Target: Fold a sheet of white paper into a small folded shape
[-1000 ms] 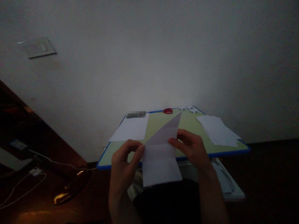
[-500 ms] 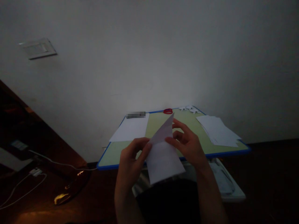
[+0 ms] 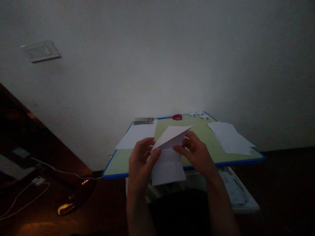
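Observation:
I hold a partly folded white paper (image 3: 168, 162) in the air in front of a small table, above my lap. My left hand (image 3: 141, 162) pinches its left edge with thumb and fingers closed. My right hand (image 3: 195, 152) grips the right side near the fold, fingers curled on the sheet. The paper's top part is bent over into a slanted triangular flap pointing right.
A green table top with a blue rim (image 3: 187, 167) stands against the white wall. On it lie a single white sheet (image 3: 137, 136), a stack of white sheets (image 3: 230, 137), a red ring-like object (image 3: 177, 117) and small white paper shapes (image 3: 199, 114). Cables (image 3: 36, 182) lie on the dark floor at left.
The tall upright triangular flap has been folded down and to the right. Both hands moved closer together and slightly up with the paper.

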Demonstrator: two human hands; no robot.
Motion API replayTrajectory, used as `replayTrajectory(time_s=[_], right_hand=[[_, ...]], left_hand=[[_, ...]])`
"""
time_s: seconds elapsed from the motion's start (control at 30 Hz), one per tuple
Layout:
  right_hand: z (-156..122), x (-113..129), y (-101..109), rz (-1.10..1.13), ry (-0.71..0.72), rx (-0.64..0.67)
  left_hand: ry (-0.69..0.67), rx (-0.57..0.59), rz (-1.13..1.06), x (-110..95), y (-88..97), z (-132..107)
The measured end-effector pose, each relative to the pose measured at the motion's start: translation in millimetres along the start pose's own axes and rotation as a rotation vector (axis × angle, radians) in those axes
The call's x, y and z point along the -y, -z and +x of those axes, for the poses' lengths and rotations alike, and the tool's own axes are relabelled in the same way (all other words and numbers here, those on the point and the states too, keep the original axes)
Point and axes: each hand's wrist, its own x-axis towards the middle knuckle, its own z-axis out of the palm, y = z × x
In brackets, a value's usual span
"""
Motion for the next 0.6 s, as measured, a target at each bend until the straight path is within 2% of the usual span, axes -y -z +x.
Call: replayTrajectory(time_s=[0.13, 0.23, 0.3, 0.47, 0.6], right_hand=[[-1.8, 2.7, 3.6, -0.073, 0.021, 0.065], [-2.6, 3.1, 4.9, -0.097, 0.065, 0.045], [-2.4, 2.4, 3.8, -0.046, 0.064, 0.017], [-2.2, 5.2, -4.7, 0.152, -0.05, -0.071], [-3.2, 11.2, -8.1, 0.219, -0.066, -0.1]], left_hand=[[0.046, -0.035, -0.039, 1.2, -3.9, 1.9], [0.054, -0.007, -0.084, 2.4, -4.0, 1.8], [0.036, 0.02, -0.105, 3.1, -3.7, 1.5], [0.01, 0.105, -0.141, 5.4, -4.1, 0.3], [0.009, 0.137, -0.155, 7.5, -3.7, -0.8]])
